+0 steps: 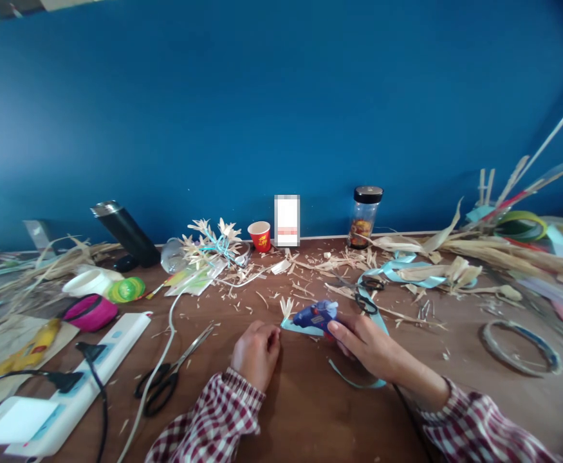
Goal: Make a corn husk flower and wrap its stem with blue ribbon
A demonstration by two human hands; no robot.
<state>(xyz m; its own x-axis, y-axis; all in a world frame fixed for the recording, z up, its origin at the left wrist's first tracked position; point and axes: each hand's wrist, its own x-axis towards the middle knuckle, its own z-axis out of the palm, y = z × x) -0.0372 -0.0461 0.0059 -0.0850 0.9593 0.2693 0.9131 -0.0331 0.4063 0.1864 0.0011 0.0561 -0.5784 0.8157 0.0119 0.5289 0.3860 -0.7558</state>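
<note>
Hands at work on a brown tabletop (305, 415), viewed from the head. We see the right hand (365, 344) closed around a blue glue gun (316, 314), whose long axis runs roughly left to right, nozzle to the left. A small pale husk flower (286, 307) lies just beyond the nozzle's end, to the left of the right-hand grip. Beneath gun and flower we trace a light-blue ribbon (305, 330), its length nearly parallel to the gun. The left hand (257, 350) is nearer the flower: it rests at the ribbon's left end, fingers curled, back of the hand upward; we cannot tell whether its fingertips pinch the ribbon or merely lie beside it. The right forearm enters from the lower right, and we note the thumb along the gun's near side. Scissors (177, 365) lie left of the left hand, apart from it.
</note>
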